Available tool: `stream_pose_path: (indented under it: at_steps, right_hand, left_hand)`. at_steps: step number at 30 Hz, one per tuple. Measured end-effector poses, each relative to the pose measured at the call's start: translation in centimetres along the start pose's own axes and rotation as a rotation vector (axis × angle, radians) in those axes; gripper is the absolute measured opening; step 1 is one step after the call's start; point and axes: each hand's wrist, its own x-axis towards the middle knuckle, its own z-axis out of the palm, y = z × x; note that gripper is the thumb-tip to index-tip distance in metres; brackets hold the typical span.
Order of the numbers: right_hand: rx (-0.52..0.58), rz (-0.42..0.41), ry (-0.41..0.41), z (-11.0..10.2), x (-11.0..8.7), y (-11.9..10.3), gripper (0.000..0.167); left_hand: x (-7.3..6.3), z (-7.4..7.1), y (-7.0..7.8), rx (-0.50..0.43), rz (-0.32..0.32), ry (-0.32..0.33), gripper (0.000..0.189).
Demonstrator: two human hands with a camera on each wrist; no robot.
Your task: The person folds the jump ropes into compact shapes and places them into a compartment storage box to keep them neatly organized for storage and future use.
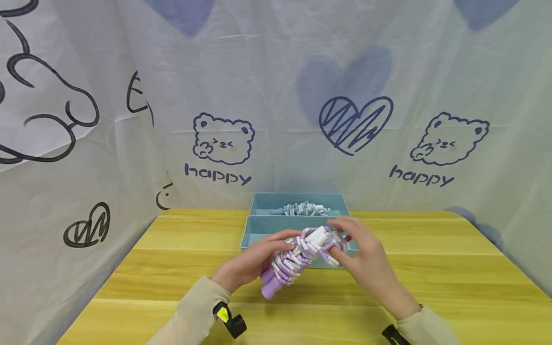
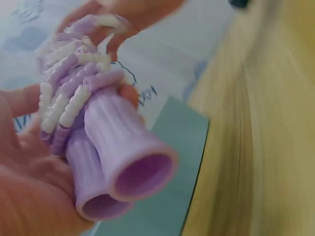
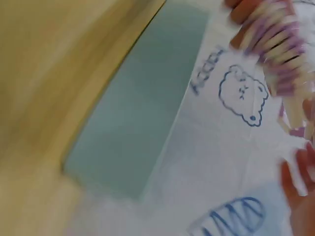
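Over the table, my left hand (image 1: 254, 258) holds a bundled purple and white beaded jump rope (image 1: 293, 261). Its beaded cord is wound round two handles, whose flared purple ends (image 2: 142, 172) point toward me, with a white part at the far end. The left fingers and thumb wrap the bundle from the side. At the far end, my right hand (image 1: 366, 254) has its thumb and fingers around the loose beaded loops. In the right wrist view the rope (image 3: 280, 49) is blurred, and the right hand (image 3: 302, 196) shows only partly.
Just behind the hands stands a light blue container (image 1: 258, 225) in two parts, one behind the other. A blue and white beaded jump rope (image 1: 304, 209) lies in the rear part. Beyond the wooden table (image 1: 172, 263) hangs a printed curtain (image 1: 276, 96).
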Motion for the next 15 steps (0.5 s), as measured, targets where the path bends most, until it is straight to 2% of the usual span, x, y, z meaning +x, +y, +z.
stream_pose_path:
  at_steps: [1,3,5,7,8,9,11,13,15]
  right_hand:
    - [-0.085,-0.109,0.025,0.0,0.1,0.0,0.027]
    - [-0.176,-0.282,0.06,0.2,0.2,0.0,0.021]
    - [-0.201,-0.366,0.083,0.5,0.2,-0.1,0.028]
    - [-0.17,-0.377,0.098,0.8,0.1,-0.1,0.026]
    - [-0.123,-0.351,0.101,0.9,0.0,-0.1,0.021]
    - [-0.063,-0.292,0.095,1.0,-0.1,-0.2,0.014]
    - [0.129,-0.09,0.063,1.2,-0.4,-0.7,0.005]
    - [0.401,0.141,0.037,1.3,-0.5,-1.2,0.005]
    - [0.738,0.362,-0.009,1.4,-0.6,-1.9,0.002]
  left_hand:
    - [0.0,0.0,-0.1,-0.049,-0.029,-0.022,0.05]
    - [0.1,-0.1,-0.4,-0.126,-0.073,-0.059,0.051]
    - [0.1,0.0,-0.7,-0.176,-0.095,-0.064,0.054]
    - [0.2,0.1,-1.0,-0.215,-0.1,-0.048,0.056]
    - [0.2,0.1,-1.1,-0.229,-0.095,-0.035,0.057]
    - [0.2,0.2,-1.1,-0.242,-0.088,-0.015,0.058]
    - [0.3,0.3,-1.2,-0.27,-0.066,0.03,0.06]
    - [0.4,0.4,-1.2,-0.305,-0.038,0.046,0.059]
    - [0.4,0.5,-1.1,-0.342,0.003,0.027,0.052]
